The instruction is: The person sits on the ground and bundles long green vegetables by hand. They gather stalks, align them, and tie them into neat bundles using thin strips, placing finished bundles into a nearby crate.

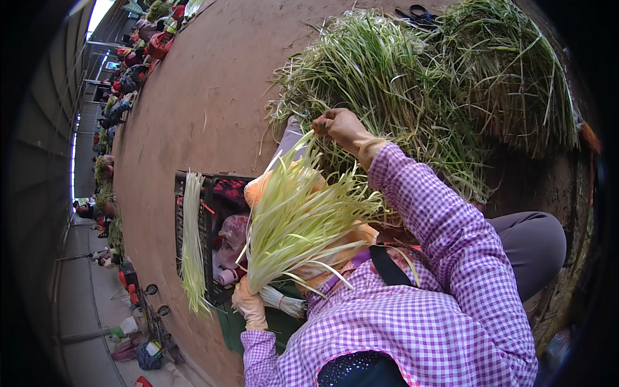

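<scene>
My left hand [250, 304] is closed around the white stem end of a loose bunch of pale yellow-green blanched chives [295, 213]. The leaves fan out over an orange towel [261, 186] on my lap. Farther forward, my right hand [344, 128] pinches a few strands by their ends, with something red at the fingertips. Just below the bunch lies a bundle of white stems [285, 302], tied with a thin band. Another long bundle of pale chives [191, 242] rests along the rim of a black plastic crate [209, 232].
Large heaps of green leafy stalks [372, 72] and browner stalks [512, 82] lie ahead and to the right. The crate contains plastic bags [232, 237] and a pink cylinder [226, 276]. A black strap [420, 17] lies behind the heaps. Several people [130, 77] sit along the far side.
</scene>
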A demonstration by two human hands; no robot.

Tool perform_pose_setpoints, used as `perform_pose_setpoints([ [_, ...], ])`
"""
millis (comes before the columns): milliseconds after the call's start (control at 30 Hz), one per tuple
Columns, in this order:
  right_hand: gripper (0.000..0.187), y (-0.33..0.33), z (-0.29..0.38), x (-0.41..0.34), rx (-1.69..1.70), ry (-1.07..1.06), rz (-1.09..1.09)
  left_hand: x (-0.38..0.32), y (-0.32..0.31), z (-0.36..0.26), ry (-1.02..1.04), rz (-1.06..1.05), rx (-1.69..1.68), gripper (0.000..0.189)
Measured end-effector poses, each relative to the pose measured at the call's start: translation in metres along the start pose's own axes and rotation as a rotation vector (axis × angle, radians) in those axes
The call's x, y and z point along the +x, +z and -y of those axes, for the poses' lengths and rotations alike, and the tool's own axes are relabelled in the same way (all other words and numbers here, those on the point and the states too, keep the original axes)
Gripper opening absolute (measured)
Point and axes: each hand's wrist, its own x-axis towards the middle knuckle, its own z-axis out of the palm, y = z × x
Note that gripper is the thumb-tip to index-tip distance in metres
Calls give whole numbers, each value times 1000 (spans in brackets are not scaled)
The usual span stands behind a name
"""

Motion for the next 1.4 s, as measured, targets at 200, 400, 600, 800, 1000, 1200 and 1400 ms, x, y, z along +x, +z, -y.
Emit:
perform_pose_setpoints([
  [200, 30, -50, 13, -5, -341, -137, -144, 0, -2, -5, -20, 9, 5, 29],
  [400, 24, -76, 32, -45, -854, -98, 311, -2, -5, -11, -43, 23, -52, 27],
  [600, 22, -89, 4, -72, -705, 289, 573, -8, 0, -15, -44, 7, -107, 25],
  [800, 27, -72, -38, -92, 15, 493, 543, -9, -1, -17, -31, 12, -111, 26],
  [1000, 24, -44, -50, -95, 244, 482, 411, -12, 4, -14, -52, 14, -162, 27],
  [1200, 27, -37, -40, -94, -915, 22, 110, -17, 13, -11, -66, 39, -169, 27],
  [1400, 33, -101, -7, -71, -950, 356, 223, -37, 22, -25, -176, 75, -222, 25],
])
